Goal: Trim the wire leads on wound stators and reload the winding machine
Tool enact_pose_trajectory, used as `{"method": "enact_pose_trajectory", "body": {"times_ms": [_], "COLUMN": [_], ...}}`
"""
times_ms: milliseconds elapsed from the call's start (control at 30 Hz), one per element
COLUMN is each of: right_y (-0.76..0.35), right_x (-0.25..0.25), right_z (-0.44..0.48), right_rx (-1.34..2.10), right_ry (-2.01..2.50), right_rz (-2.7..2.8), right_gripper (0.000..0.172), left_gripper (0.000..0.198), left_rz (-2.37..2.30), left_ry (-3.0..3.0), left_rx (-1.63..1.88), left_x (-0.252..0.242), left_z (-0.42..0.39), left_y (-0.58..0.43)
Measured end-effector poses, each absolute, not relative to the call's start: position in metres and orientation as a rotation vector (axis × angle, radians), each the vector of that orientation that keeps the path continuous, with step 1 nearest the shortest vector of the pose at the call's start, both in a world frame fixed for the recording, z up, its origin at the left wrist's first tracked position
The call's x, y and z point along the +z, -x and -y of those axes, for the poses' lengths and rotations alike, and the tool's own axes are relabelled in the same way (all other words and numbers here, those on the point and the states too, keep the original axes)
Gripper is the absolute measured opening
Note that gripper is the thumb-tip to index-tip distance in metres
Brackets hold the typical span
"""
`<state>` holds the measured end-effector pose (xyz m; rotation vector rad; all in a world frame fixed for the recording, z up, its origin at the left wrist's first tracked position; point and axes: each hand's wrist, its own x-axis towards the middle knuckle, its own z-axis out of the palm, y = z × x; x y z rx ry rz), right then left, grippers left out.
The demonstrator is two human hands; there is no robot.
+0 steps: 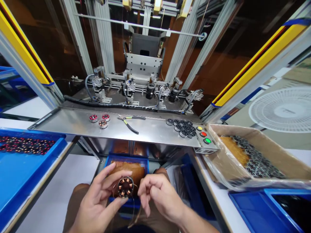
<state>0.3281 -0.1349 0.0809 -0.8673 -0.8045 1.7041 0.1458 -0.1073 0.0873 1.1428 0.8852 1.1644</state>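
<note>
Above my lap, my left hand [103, 197] grips a round motor stator [125, 187] by its rim, thumb below and fingers above. Copper coils ring its open centre, facing up at me. Thin copper wire [133, 207] trails from it and hangs down. Close on its right, my right hand [160, 194] has its fingers curled together at a wire end; the exact pinch point is partly hidden. Behind both hands sits a blue bin [146, 161] with brown material in it.
On the metal shelf [73, 129] lie wound stators [103, 123], cutting pliers [131, 126] and a cluster of dark stators [183, 127]. Push buttons [203, 134] are at its right end. A lined carton [286, 158] stands right, a blue tray [21, 181] left. The winding machine [144, 66] rises behind.
</note>
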Motion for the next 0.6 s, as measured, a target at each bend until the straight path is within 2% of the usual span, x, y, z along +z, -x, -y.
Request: {"method": "enact_pose_trajectory", "body": {"times_ms": [100, 200, 600], "right_y": [-0.332, -0.327, -0.338], "right_x": [0.101, 0.11, 0.075], "right_z": [0.132, 0.133, 0.147], "right_rx": [1.673, 1.672, 1.707], "right_ry": [0.951, 1.007, 1.112], "right_rz": [0.906, 0.934, 1.07], "right_gripper": [0.044, 0.044, 0.043], "left_gripper": [0.059, 0.064, 0.07], "left_rz": [-0.844, -0.794, -0.743], "left_ry": [-1.141, -1.118, -1.161], "left_rx": [1.108, 1.152, 1.092], "left_x": [0.086, 0.086, 0.083], "left_z": [0.113, 0.116, 0.104], "left_y": [-0.149, -0.154, -0.145]}}
